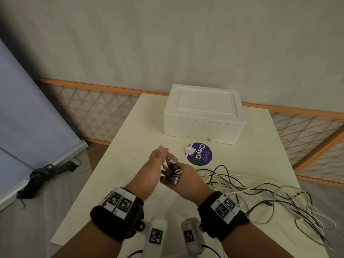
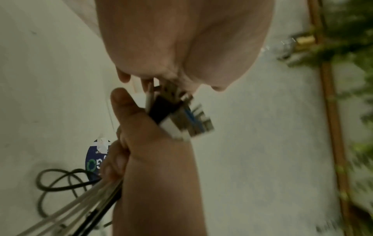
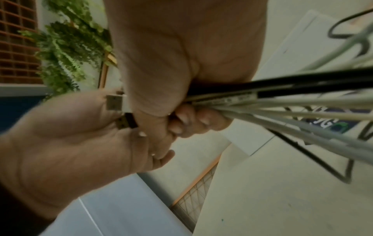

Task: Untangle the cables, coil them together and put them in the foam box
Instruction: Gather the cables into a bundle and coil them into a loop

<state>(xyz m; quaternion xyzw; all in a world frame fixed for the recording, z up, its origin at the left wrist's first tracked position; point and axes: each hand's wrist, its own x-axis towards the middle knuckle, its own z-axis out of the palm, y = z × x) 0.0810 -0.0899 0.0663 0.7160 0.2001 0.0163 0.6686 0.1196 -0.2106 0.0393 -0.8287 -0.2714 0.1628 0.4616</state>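
1. Right hand (image 1: pixel 188 178) has its fingers curled tight round a bundle of cables (image 1: pixel 260 190) just behind their plugs (image 1: pixel 172 173). The plugs stick out of the fist toward the left hand (image 1: pixel 151 172); several are metal USB-type ends, one with a blue insert.
2. Left hand: palm flat against the plug ends, fingers straight and held together, gripping nothing. Judged to be tapping the ends level.
3. Cable tails run from the fist to the right and lie loose on the table (image 1: pixel 119 164), black and white strands crossing in open loops. Some crossings remain, but I cannot tell whether any are true knots.
4. Step in hand, by judgement: ends gathered and being aligned; untangling largely done, coiling not yet begun.
5. Box (image 1: pixel 203 113): white foam, at the far side of the table, well apart from both hands. Lid (image 1: pixel 205 101) on.
6. Next move calls for: keep the right-hand clamp firm so no plug slips back; use the left hand to draw the tails in and lay them in loops together. The lid must come off before the coil goes in, so one hand must be freed.
7. Risk: trailing loops near the right table edge may snag or drop off while being drawn in.
8. Writing: round purple sticker (image 1: pixel 200 153) on the table between hands and box reads "ClayGO"; the smaller print is not legible. Square black-and-white coded tags on both wristbands (image 1: pixel 119 201).
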